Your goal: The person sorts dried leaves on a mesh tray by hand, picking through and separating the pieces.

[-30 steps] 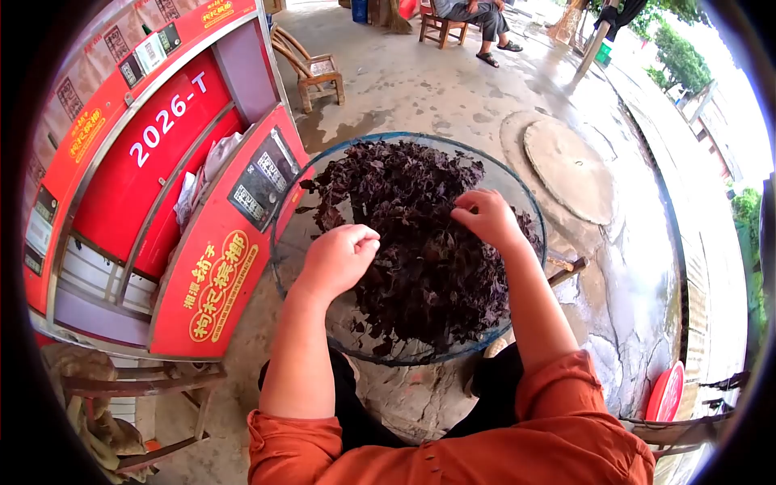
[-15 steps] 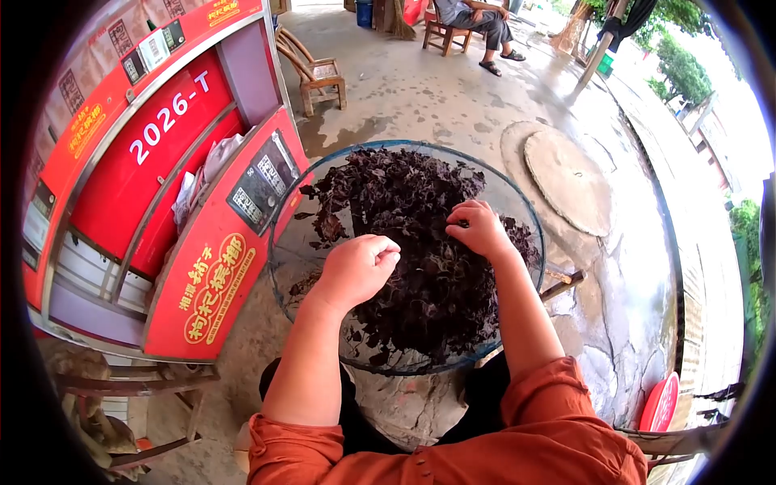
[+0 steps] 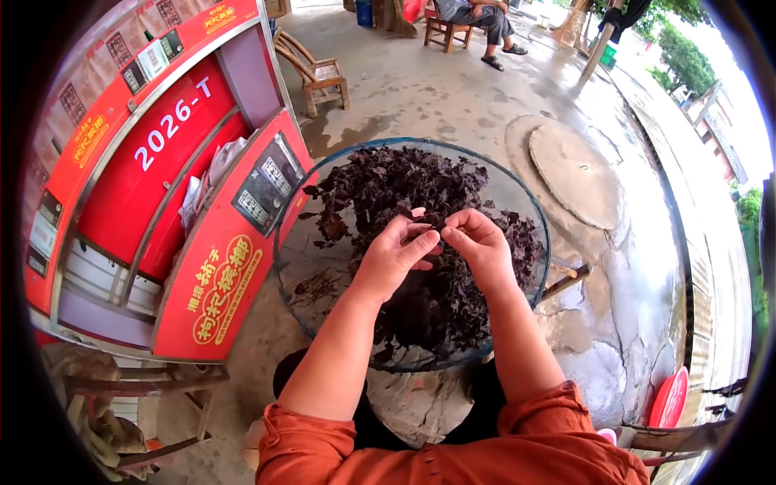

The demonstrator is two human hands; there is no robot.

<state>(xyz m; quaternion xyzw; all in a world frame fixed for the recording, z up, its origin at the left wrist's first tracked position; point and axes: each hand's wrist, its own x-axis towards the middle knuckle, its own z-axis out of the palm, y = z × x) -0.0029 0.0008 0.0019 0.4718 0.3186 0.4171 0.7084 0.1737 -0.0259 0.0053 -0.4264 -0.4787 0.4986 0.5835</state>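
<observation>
Dark purple-brown dried leaves (image 3: 396,179) lie heaped on a round, see-through mesh tray (image 3: 296,303) with a blue rim. Over the middle of the heap my left hand (image 3: 402,246) has its thumb and fingers curled round a dark leaf piece (image 3: 435,221). Close beside it, my right hand (image 3: 478,241) pinches at the same dark piece, thumb and forefinger together. The fingertips of both hands almost meet there. Small reddish-brown bits lie on the mesh at the left.
A red display cabinet (image 3: 218,267) stands close at the left. Beyond the tray are a small bamboo chair (image 3: 323,74) and a seated person (image 3: 489,24). A round concrete slab (image 3: 575,175) lies at the right, a red round object (image 3: 669,398) at lower right.
Both hands have come together over the heap. My left hand has moved right and its fingers have loosened round a leaf piece; my right hand has moved slightly down to it.
</observation>
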